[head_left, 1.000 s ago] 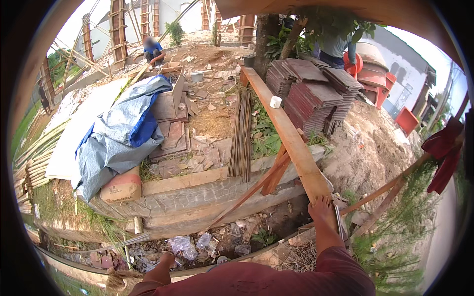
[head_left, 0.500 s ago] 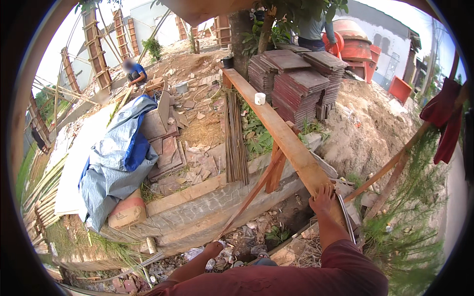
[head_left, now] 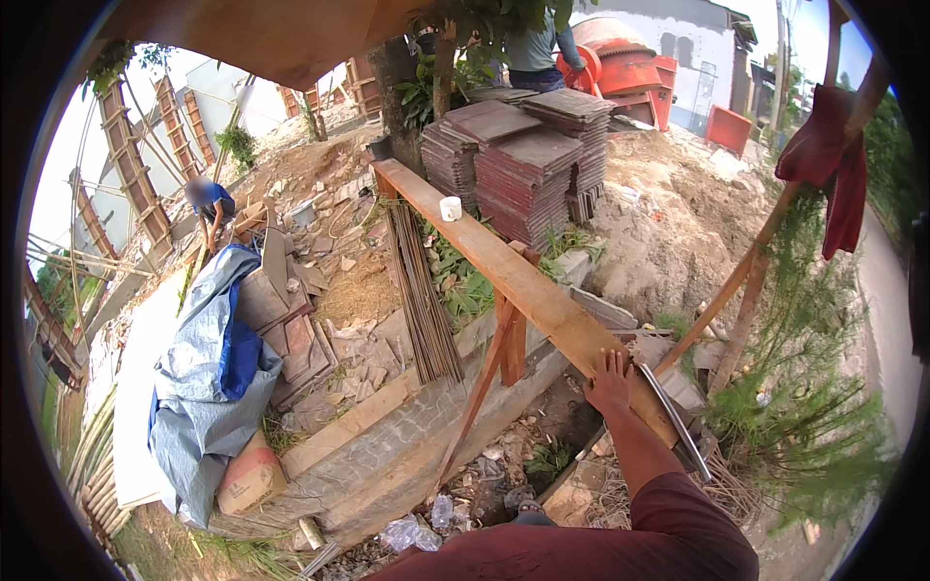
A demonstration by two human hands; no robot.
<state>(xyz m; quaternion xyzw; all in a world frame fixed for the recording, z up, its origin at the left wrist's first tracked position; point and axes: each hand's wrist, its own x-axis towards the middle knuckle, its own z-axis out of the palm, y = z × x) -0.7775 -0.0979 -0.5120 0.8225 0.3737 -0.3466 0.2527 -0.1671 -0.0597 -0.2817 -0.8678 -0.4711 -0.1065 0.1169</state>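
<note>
A long wooden plank (head_left: 542,281) runs from the tree toward me, held up by a slanted brace. My right hand (head_left: 608,381) lies on it near the close end, palm down with the fingers stretched out, holding nothing. Just right of that hand, a long thin metal strip (head_left: 683,426) lies along the plank's edge. Farther up the plank stands a small white cup (head_left: 450,208). My left hand is out of view.
Stacked reddish tiles (head_left: 528,174) stand right of the plank, beside a sand heap (head_left: 678,213). A bundle of thin rods (head_left: 423,290) and a grey-blue tarp (head_left: 208,378) are at left. Below runs a littered ditch (head_left: 494,465). A person (head_left: 210,208) crouches far left; another stands by an orange mixer.
The view has swung to the right, so the scene sits farther left. My left hand has gone out of the picture. My right hand stays on the plank, its fingers now straighter.
</note>
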